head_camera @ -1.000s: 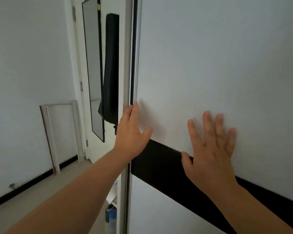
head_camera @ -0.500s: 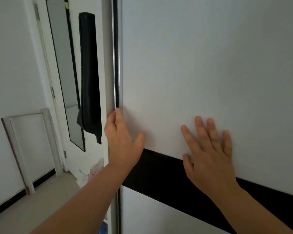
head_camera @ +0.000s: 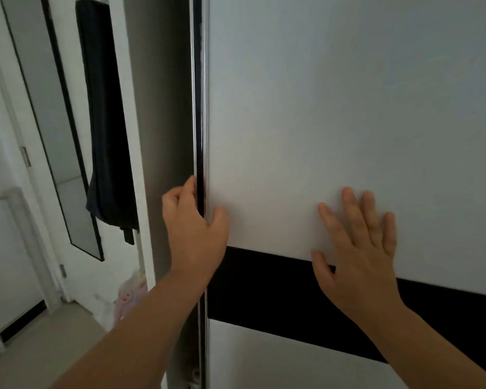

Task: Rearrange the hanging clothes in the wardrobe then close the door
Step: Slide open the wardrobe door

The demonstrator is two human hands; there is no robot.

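Both hands meet the white door (head_camera: 334, 108): left hand (head_camera: 192, 231) seemingly gripping its edge, right hand (head_camera: 359, 248) spread flat.

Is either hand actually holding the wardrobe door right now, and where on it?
The left hand grips the sliding door at its left vertical edge, fingers curled round it, thumb on the front. The right hand holds nothing; it presses flat on the door's face.

Home bedroom: sliding wardrobe door (head_camera: 348, 108), wall mirror (head_camera: 54, 122), hanging garment (head_camera: 107, 122).
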